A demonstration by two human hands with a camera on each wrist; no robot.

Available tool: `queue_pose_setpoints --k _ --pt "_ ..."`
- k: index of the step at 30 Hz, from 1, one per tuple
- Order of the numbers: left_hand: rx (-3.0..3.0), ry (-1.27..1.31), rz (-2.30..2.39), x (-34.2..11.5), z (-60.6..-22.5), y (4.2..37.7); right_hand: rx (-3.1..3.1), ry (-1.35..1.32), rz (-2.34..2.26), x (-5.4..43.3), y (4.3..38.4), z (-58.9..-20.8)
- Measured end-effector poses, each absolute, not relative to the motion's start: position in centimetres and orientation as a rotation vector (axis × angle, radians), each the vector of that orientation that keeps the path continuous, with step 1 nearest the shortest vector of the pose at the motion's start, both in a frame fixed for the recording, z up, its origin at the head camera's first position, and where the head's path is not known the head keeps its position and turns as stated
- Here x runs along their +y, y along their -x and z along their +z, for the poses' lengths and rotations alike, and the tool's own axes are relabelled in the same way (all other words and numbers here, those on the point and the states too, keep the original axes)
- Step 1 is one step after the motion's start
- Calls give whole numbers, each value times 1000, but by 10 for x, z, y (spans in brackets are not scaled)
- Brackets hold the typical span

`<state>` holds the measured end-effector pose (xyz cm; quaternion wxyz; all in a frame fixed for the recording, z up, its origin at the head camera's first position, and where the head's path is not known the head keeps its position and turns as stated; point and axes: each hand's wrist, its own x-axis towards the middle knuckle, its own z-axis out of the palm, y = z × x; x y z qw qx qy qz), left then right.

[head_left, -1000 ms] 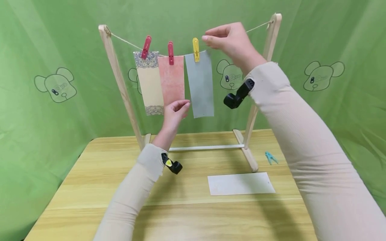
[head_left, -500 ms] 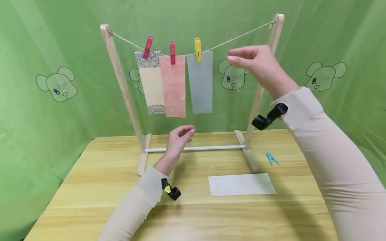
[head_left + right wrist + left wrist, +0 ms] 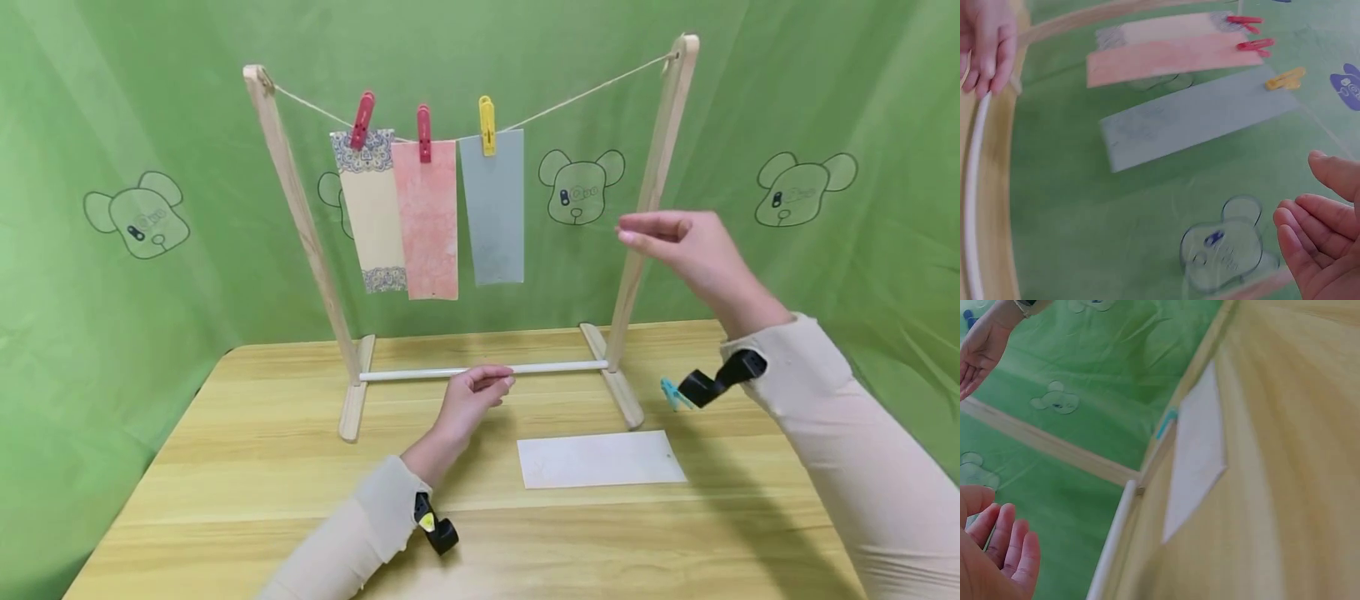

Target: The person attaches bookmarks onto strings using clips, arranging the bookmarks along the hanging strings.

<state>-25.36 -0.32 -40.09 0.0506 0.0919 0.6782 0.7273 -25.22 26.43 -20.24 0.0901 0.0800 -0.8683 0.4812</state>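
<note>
My left hand (image 3: pixel 467 407) hovers over the table in front of the rack's white crossbar (image 3: pixel 412 374), fingers relaxed and holding nothing. My right hand (image 3: pixel 693 250) is in the air beside the rack's right post, thumb and fingers loosely bent; the right wrist view shows a gap between them. A white paper strip (image 3: pixel 600 461) lies flat on the table. Behind it lies a teal clothespin (image 3: pixel 671 393), partly hidden by the right wrist camera. From the string hang a patterned cream strip (image 3: pixel 373 212), a pink strip (image 3: pixel 429 225) and a grey-blue strip (image 3: pixel 495 212).
Two red clothespins (image 3: pixel 424 133) and a yellow clothespin (image 3: pixel 487 125) pin the strips to the string (image 3: pixel 592 89). Wooden posts (image 3: pixel 300 217) stand at both ends on feet (image 3: pixel 356 408) resting on the table (image 3: pixel 225 467). A green curtain (image 3: pixel 480 42) hangs behind.
My right hand has moved from near the yellow clothespin down and to the right. My left hand has dropped from the pink strip toward the table. The hanging strips stay pinned.
</note>
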Motion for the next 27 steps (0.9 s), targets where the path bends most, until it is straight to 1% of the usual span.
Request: queue_pose_setpoints --k 7,12,20,27 --pt "2046 -308 2128 8 -418 243 -2653 -160 1333 288 241 -246" --pt "2039 -313 2097 13 -423 240 -2665 -104 1254 304 234 -275" --pt "2007 -370 2068 21 -429 238 -2615 -8 1400 333 227 -321" --pt "2014 -389 2046 31 -435 239 -2636 58 1440 355 230 -368"
